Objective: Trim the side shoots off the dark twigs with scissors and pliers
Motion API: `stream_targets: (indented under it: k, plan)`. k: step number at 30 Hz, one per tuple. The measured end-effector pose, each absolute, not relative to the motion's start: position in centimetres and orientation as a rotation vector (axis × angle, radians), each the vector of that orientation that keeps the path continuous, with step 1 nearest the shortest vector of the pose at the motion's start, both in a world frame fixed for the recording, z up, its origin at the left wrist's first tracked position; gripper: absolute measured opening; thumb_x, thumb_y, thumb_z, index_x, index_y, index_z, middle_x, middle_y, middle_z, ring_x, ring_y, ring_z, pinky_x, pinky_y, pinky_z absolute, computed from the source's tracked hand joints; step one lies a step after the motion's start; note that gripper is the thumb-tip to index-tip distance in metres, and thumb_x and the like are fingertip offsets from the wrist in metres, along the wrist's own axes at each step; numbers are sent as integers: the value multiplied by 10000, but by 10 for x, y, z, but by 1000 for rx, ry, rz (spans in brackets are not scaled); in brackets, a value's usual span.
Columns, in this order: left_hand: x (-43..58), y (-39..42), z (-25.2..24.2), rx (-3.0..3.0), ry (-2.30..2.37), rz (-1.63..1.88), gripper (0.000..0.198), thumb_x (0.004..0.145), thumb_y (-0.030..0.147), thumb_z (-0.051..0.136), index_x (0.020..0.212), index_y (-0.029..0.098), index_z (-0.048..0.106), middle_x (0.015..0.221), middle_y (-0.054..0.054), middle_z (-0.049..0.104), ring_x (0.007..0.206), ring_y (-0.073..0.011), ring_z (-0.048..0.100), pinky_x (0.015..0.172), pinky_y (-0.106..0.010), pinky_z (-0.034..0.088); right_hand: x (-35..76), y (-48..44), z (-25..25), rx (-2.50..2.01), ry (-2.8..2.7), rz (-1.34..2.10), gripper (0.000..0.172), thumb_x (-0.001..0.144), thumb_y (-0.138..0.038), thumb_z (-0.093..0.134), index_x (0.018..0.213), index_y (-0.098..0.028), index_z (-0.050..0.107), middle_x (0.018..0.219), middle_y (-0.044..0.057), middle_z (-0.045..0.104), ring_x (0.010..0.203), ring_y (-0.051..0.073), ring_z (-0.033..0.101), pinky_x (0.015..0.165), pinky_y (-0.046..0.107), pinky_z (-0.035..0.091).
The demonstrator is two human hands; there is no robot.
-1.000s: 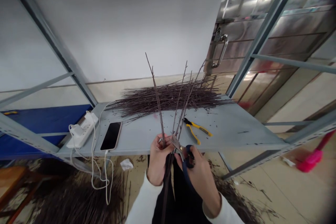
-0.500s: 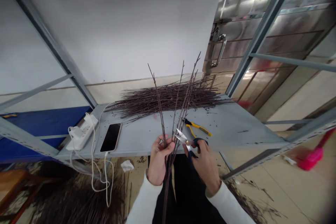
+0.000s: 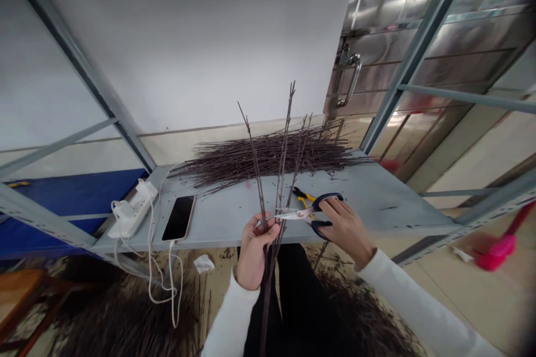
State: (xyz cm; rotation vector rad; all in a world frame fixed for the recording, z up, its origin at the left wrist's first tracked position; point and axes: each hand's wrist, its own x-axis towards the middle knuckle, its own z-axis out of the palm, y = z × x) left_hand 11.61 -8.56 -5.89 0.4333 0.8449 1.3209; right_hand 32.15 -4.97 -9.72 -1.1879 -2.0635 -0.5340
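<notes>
My left hand (image 3: 256, 248) is closed around a few long dark twigs (image 3: 256, 164), which stand up fanned out above it and run down past the shelf's front edge. My right hand (image 3: 345, 226) grips dark-handled scissors (image 3: 298, 213) by their finger loops. The blades point left, over the twigs just above my left thumb; whether they touch a twig I cannot tell. Yellow-and-black pliers (image 3: 304, 196) lie on the shelf behind the scissors, partly covered by them. Farther back lies a broad heap of dark twigs (image 3: 268, 155).
On the grey metal shelf (image 3: 226, 217) a phone (image 3: 178, 217) is plugged into a white cable, beside a power strip (image 3: 134, 209). Grey uprights frame both sides. More twigs (image 3: 125, 312) and a crumpled tissue (image 3: 204, 263) lie on the floor. A metal door (image 3: 377, 67) stands at right.
The scissors have turned from pointing up-left to nearly level, and my right hand has moved right and up. The held twigs on the right have shifted left; my left hand stays in place.
</notes>
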Motion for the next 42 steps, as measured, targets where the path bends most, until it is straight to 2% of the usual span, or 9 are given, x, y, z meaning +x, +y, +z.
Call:
stream_targets:
  k: [12, 19, 22, 24, 28, 31, 34, 38, 42]
  plan:
    - [113, -85, -58, 482, 854, 1348, 363, 476, 85, 847, 762, 163, 637, 682, 20, 704, 731, -112, 668, 712, -187, 469, 339, -41, -75, -998, -2147, -833, 153, 840, -214, 480, 770, -187, 614, 655, 24, 684, 588, 146, 596, 607, 251, 396]
    - [115, -85, -59, 527, 872, 1364, 348, 483, 116, 839, 767, 164, 644, 721, 7, 708, 801, -130, 669, 750, -200, 460, 331, -49, -91, -1250, -1904, -724, 180, 818, -313, 541, 706, -193, 614, 574, -5, 673, 512, 121, 614, 505, 216, 334]
    - [113, -85, -61, 566, 881, 1378, 330, 499, 125, 834, 768, 164, 648, 745, 3, 706, 809, -135, 665, 763, -210, 455, 337, -46, -99, -1647, -1751, -560, 267, 796, -434, 545, 686, -199, 609, 569, 36, 669, 514, 173, 618, 473, 237, 286]
    - [111, -85, -62, 597, 885, 1390, 313, 518, 135, 831, 772, 165, 650, 773, -2, 707, 823, -139, 661, 778, -218, 451, 351, -40, -105, -1909, -1718, -308, 303, 788, -475, 529, 672, -205, 601, 583, 66, 669, 540, 208, 625, 480, 247, 283]
    - [108, -86, -65, 665, 882, 1426, 287, 567, 153, 822, 792, 176, 645, 819, -3, 703, 890, -151, 652, 822, -230, 446, 396, -23, -124, -2203, -1643, 237, 298, 737, -450, 566, 556, -214, 566, 572, 98, 656, 595, 245, 641, 496, 260, 327]
    - [106, -87, -64, 707, 846, 1429, 290, 606, 172, 811, 827, 183, 623, 863, -3, 692, 864, -167, 670, 834, -270, 471, 424, -15, -139, -2268, -1547, 299, 292, 698, -380, 596, 468, -219, 516, 491, 98, 609, 553, 254, 632, 485, 272, 345]
    - [104, -87, -57, 754, 849, 1415, 306, 634, 219, 803, 857, 190, 595, 878, -1, 659, 793, -201, 699, 721, -293, 524, 436, -10, -147, -2280, -1463, 307, 302, 676, -343, 602, 430, -232, 468, 464, 103, 588, 539, 268, 625, 488, 295, 371]
    - [101, -82, -46, 864, 917, 1516, 314, 656, 272, 792, 885, 201, 588, 969, -17, 633, 774, -207, 712, 635, -266, 536, 434, -1, -145, -2199, -1362, 268, 240, 708, -395, 560, 563, -204, 557, 573, 161, 645, 653, 315, 646, 554, 354, 426]
    - [96, -76, -39, 938, 962, 1644, 315, 662, 299, 786, 887, 213, 583, 1021, -21, 614, 761, -196, 712, 635, -260, 541, 406, -3, -132, -1999, -1345, 310, 389, 783, -499, 466, 850, -148, 621, 781, 184, 702, 789, 318, 662, 678, 412, 478]
